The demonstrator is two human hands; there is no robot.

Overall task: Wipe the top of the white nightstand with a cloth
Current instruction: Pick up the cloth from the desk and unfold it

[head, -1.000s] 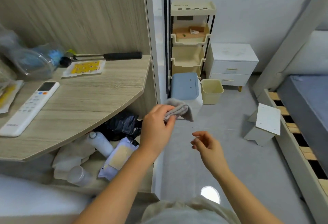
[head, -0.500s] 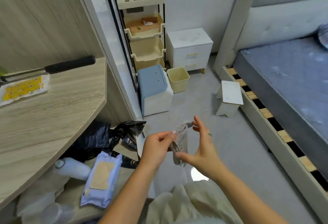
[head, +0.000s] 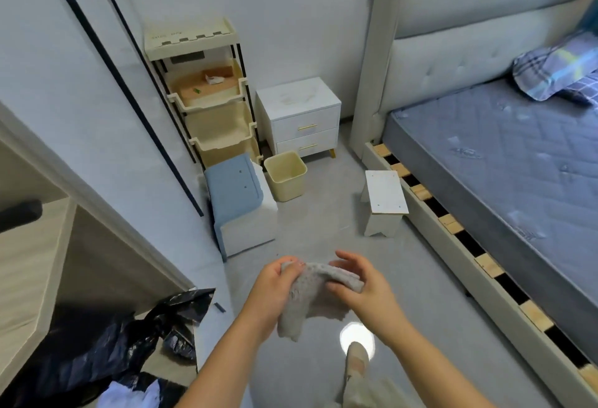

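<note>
Grey cloth [head: 307, 291] is pinched between both grips, left hand [head: 271, 291] and right hand [head: 369, 291] curled on it, above the floor [head: 323, 213]. The white nightstand [head: 297, 97] stands well apart by the bed headboard [head: 453, 52]. Judged step: readying the cloth; next, carry it over.

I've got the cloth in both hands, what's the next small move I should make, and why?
Probably step forward toward the white nightstand, passing between the yellow bin and the small white stool. The left hand and right hand both hold the grey cloth over the floor, well short of the nightstand, whose top looks smudged.
</note>
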